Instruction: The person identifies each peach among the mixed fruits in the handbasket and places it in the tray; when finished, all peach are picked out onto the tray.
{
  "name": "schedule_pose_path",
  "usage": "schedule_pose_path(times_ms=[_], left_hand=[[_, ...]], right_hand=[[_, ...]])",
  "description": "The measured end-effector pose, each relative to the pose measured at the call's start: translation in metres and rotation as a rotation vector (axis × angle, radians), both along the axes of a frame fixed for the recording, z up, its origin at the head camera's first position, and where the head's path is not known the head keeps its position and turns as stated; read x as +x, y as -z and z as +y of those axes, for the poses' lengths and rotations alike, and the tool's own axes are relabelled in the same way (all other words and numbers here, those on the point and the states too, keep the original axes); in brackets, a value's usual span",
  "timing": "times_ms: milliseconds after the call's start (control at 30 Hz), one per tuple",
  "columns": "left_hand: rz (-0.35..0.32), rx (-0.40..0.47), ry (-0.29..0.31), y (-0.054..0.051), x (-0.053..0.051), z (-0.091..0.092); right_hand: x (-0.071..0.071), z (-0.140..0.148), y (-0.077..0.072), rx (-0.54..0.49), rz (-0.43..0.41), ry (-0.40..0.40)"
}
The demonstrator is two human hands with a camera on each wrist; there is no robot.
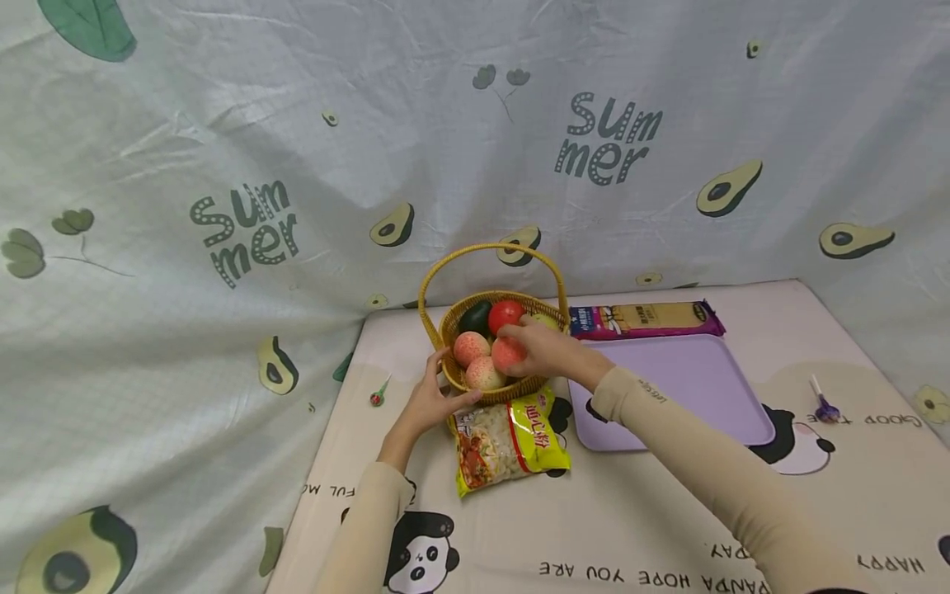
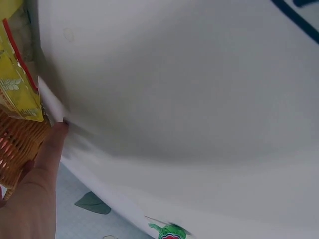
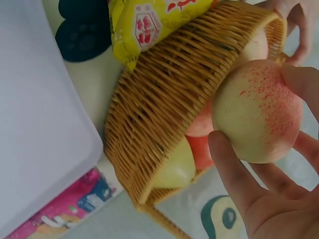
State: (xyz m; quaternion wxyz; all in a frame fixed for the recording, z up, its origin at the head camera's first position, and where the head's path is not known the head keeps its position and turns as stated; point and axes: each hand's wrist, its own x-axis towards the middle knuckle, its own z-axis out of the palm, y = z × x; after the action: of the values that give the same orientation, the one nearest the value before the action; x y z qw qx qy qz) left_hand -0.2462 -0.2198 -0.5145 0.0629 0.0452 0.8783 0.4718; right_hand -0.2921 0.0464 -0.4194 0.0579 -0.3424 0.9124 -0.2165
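Observation:
Over the wicker basket [image 1: 512, 393], my right hand [image 1: 552, 350] holds a pink and cream peach [image 3: 256, 112] between thumb and fingers. Two more peaches, one pink-speckled peach [image 1: 471, 348] and one paler peach [image 1: 485, 374], lie in the basket, with a red tomato-like fruit [image 1: 505, 316], a dark green avocado-like fruit [image 1: 475, 318] and a yellow-green fruit [image 3: 177, 167]. My left hand [image 1: 429, 404] rests against the basket's left front side, thumb straight and fingers spread. In the left wrist view, its fingers are partly hidden by the thumb side.
A yellow food bag [image 1: 508, 441] lies right before the basket. To the right is a lilac tray [image 1: 675, 388], with a purple-edged noodle packet [image 1: 646, 320] behind it. One lollipop [image 1: 378, 396] lies at left, another lollipop [image 1: 825, 408] at far right. The basket handle [image 1: 493, 246] arches above the fruit.

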Motion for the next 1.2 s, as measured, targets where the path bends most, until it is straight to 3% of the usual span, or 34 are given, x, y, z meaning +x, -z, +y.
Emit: schedule_pose_path(times_ms=[333,533,700,867,1200], left_hand=[[0.021,0.009,-0.004,0.001,-0.001,-0.004],[0.011,0.005,-0.008,0.001,0.0,-0.006],[0.004,-0.001,-0.012,-0.001,0.001,-0.005],[0.0,0.003,-0.006,-0.001,0.0,-0.003],[-0.01,0.011,-0.001,0.001,-0.001,0.0]], right_hand=[[0.011,0.031,-0.028,-0.077,0.033,0.031],[0.019,0.063,-0.032,-0.083,0.133,0.032],[0.027,0.088,-0.024,-0.073,0.208,0.032],[0.039,0.109,-0.011,-0.064,0.208,0.037],[0.068,0.131,0.033,-0.027,0.196,0.034]])
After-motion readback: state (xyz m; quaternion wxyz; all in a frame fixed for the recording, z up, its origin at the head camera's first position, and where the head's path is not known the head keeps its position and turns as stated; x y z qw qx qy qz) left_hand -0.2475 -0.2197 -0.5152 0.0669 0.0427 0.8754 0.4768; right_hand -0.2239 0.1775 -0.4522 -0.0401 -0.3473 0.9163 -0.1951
